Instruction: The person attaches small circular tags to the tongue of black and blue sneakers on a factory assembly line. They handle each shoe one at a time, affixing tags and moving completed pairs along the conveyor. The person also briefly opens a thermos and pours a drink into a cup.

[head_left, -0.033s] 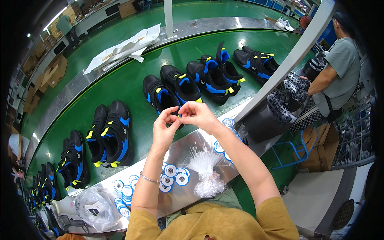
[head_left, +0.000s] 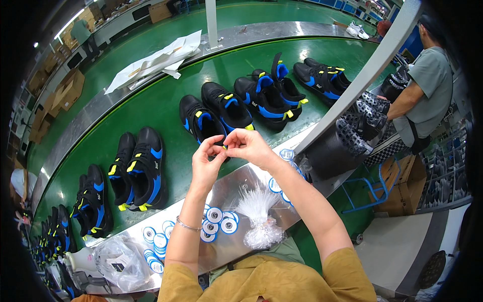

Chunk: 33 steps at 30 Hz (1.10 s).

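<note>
My left hand (head_left: 207,160) and my right hand (head_left: 248,146) meet fingertip to fingertip over the near edge of the green surface. Both are closed in a pinch; what lies between the fingers is too small to make out. Just behind them is the heel of a black and blue shoe (head_left: 193,108), with a bit of yellow showing by the fingertips. Its mate (head_left: 219,95) stands to the right. Below my hands, round white tags with blue rims (head_left: 214,215) lie on the metal ledge (head_left: 246,173), beside a bundle of clear plastic fasteners (head_left: 257,206).
More pairs of black and blue shoes (head_left: 149,161) stand along the green conveyor (head_left: 181,65). White paper (head_left: 156,58) lies on its far rim. A grey post (head_left: 362,80) slants up at right, near a co-worker (head_left: 427,85) handling shoes. A clear plastic bag (head_left: 121,261) lies at lower left.
</note>
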Each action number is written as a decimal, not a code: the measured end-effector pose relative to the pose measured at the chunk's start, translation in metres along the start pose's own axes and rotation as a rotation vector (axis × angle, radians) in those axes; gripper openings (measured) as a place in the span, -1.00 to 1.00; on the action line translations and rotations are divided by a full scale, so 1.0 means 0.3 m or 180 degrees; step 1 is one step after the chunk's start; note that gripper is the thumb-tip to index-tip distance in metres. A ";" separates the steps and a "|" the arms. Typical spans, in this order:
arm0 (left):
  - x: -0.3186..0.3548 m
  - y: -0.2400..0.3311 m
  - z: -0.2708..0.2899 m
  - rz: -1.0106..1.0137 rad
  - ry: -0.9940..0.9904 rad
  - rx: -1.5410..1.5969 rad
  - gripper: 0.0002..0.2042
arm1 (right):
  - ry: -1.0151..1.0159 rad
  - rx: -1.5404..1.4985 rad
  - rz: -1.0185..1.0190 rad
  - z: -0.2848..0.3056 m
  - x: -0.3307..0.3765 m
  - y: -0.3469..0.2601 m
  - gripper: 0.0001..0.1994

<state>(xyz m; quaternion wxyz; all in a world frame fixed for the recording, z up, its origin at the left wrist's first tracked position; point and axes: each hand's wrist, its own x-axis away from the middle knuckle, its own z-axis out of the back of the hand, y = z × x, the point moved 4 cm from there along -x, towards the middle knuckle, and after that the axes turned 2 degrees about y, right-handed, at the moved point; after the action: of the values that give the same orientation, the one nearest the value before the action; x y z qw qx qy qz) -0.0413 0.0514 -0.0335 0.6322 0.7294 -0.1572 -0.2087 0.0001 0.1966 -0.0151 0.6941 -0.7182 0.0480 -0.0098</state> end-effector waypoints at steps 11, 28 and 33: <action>0.005 -0.006 0.018 -0.0018 -0.0046 0.0152 -0.60 | 0.0084 0.0172 0.0110 -0.002 -0.012 -0.002 -0.83; 0.054 0.024 0.025 -0.0983 -0.0089 -0.1785 -0.76 | 0.0564 0.1136 0.0245 0.043 0.093 -0.064 -0.87; 0.119 -0.076 0.131 -0.0438 0.1004 -0.0745 -0.93 | 0.0387 0.2052 -0.0384 0.133 0.263 0.000 -0.89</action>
<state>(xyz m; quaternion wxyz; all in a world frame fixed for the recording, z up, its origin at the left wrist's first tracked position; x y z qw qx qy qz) -0.0313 0.0035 -0.0642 0.7137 0.6837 0.0193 -0.1514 0.0819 0.2297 -0.0207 0.8796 -0.4613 0.0412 -0.1084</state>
